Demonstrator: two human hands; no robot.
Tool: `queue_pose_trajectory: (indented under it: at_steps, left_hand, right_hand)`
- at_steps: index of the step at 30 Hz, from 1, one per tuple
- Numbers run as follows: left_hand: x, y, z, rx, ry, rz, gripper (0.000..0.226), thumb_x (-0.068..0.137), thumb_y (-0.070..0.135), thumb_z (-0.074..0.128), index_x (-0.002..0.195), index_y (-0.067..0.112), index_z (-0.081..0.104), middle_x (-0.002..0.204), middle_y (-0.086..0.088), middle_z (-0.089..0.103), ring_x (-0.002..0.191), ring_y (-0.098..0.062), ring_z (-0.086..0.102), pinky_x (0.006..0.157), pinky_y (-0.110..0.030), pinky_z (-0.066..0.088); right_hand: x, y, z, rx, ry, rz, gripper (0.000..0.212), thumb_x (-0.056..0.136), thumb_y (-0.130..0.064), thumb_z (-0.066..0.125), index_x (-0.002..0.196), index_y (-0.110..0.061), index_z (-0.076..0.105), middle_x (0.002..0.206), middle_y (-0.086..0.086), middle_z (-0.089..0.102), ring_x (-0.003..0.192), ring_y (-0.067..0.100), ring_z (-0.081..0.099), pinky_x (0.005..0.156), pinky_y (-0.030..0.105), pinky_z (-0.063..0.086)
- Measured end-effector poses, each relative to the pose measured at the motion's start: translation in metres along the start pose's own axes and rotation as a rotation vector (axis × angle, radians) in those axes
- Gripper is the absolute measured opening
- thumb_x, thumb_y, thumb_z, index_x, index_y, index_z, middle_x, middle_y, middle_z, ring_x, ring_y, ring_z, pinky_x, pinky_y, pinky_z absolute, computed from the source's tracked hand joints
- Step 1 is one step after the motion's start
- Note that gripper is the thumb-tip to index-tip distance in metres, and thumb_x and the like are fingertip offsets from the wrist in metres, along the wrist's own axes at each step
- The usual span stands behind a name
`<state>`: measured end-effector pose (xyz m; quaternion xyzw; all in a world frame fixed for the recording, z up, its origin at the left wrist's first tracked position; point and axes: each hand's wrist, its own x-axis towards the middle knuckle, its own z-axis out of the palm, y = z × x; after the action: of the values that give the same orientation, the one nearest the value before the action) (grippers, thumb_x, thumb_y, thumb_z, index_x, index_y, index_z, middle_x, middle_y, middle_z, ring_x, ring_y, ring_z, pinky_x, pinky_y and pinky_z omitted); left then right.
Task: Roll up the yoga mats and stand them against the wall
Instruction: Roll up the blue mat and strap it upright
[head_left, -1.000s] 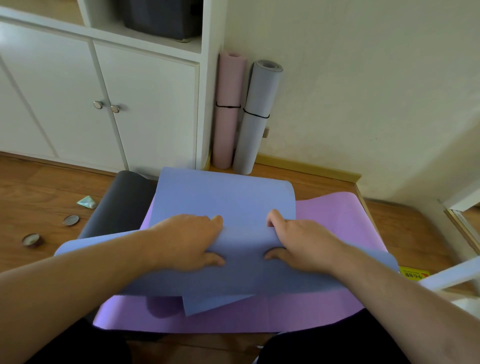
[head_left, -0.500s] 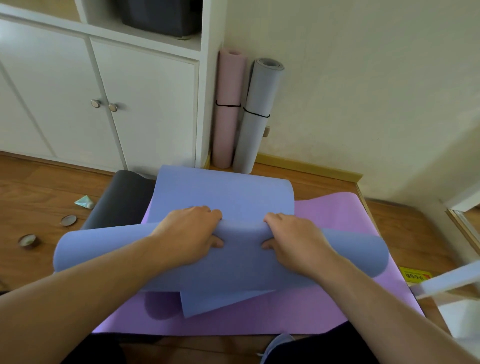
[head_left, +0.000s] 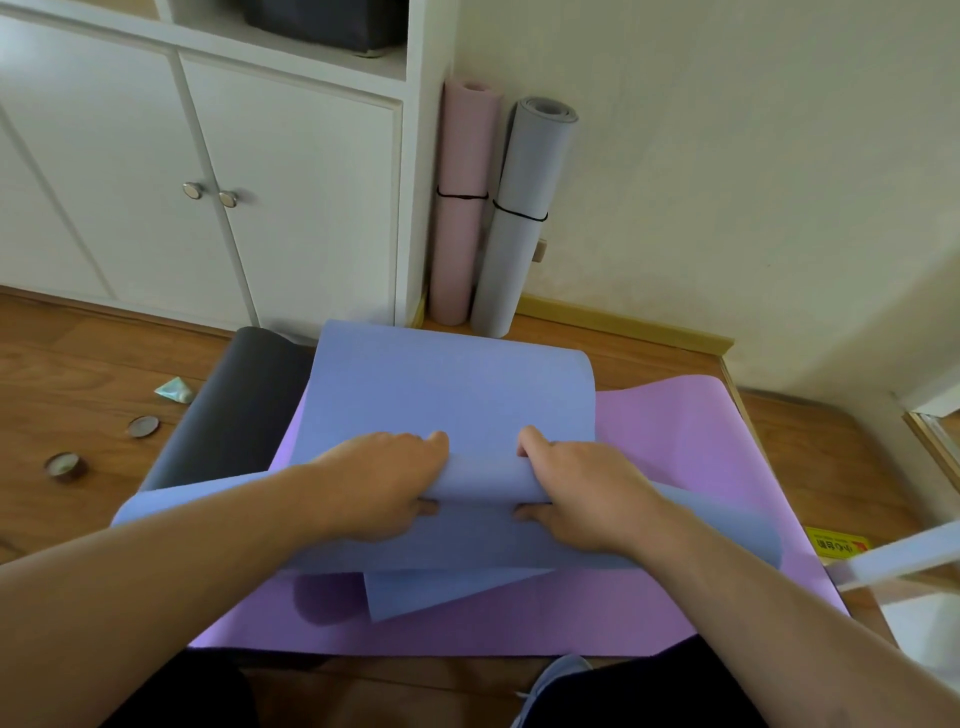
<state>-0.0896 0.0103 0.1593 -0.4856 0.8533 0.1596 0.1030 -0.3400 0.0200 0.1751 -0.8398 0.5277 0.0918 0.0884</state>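
In the upper middle of the frame, two mats are already finished: a pale pink rolled foam mat (head_left: 464, 208) and a grey rolled foam mat (head_left: 519, 218) stand upright in the corner, between the white cabinet (head_left: 291, 208) and the cream wall (head_left: 727, 156). Each has a thin black band around it, and the two rolls are just beside each other.

The work now is on the blue flat foam yoga mat (head_left: 447, 384) in the centre of the frame. Its near end is curled over into a loose, wide roll, and one corner of the end sticks out under it. The left hand (head_left: 384, 483) and the right hand (head_left: 582, 493) both grip this roll near its middle, fingers curled over the far side and thumbs tucked under the near side. I judge the rolling has only begun, because most of the mat is still flat.

Under it lies a purple flat foam mat (head_left: 675, 467), and a dark grey mat (head_left: 228, 415) lies at centre left; both are unrolled.

So two mats look done, one is started, and two seem to wait. The loose start may need tightening.
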Motion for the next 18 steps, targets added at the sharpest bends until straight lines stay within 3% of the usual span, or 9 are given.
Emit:
queue_pose_trajectory:
  at_steps: [5,8,12,18]
  left_hand:
    - [-0.0031,-0.0001,-0.0023,-0.09,0.023,0.049,0.045,0.102,0.046,0.062,0.108,0.028,0.021,0.088,0.005,0.057,0.073,-0.016,0.057,0.075,-0.04,0.053]
    - [-0.0035,0.0005,-0.0025,-0.068,0.079,0.052,0.041,0.101,0.05,0.062,0.107,0.03,0.027,0.099,0.007,0.055,0.083,-0.015,0.055,0.081,-0.039,0.052]
    - [-0.0029,0.0036,-0.0058,-0.014,0.21,0.016,0.034,0.1,0.052,0.062,0.119,0.028,0.047,0.113,0.006,0.051,0.102,-0.017,0.054,0.086,-0.036,0.047]
    - [0.001,0.0065,-0.0049,0.0,0.155,-0.027,0.027,0.102,0.04,0.062,0.12,0.021,0.053,0.116,0.001,0.061,0.104,-0.021,0.061,0.09,-0.04,0.052]
  right_hand:
    - [-0.0066,0.0024,-0.0006,0.013,0.072,-0.035,0.049,0.095,-0.051,0.071,0.104,-0.028,0.028,0.11,-0.002,0.057,0.094,0.029,0.063,0.067,0.04,0.035]
    - [-0.0056,0.0032,0.0003,0.006,0.136,-0.042,0.043,0.093,-0.051,0.072,0.103,-0.027,0.038,0.11,-0.005,0.048,0.096,0.024,0.058,0.067,0.038,0.033]
    - [-0.002,0.0072,-0.001,-0.012,0.171,0.008,0.041,0.089,-0.053,0.075,0.109,-0.024,0.056,0.107,-0.003,0.052,0.1,0.026,0.06,0.07,0.037,0.034]
    - [0.0006,0.0029,0.0073,-0.058,0.145,-0.02,0.036,0.098,-0.039,0.066,0.124,-0.022,0.048,0.117,0.003,0.062,0.106,0.03,0.064,0.074,0.042,0.047]
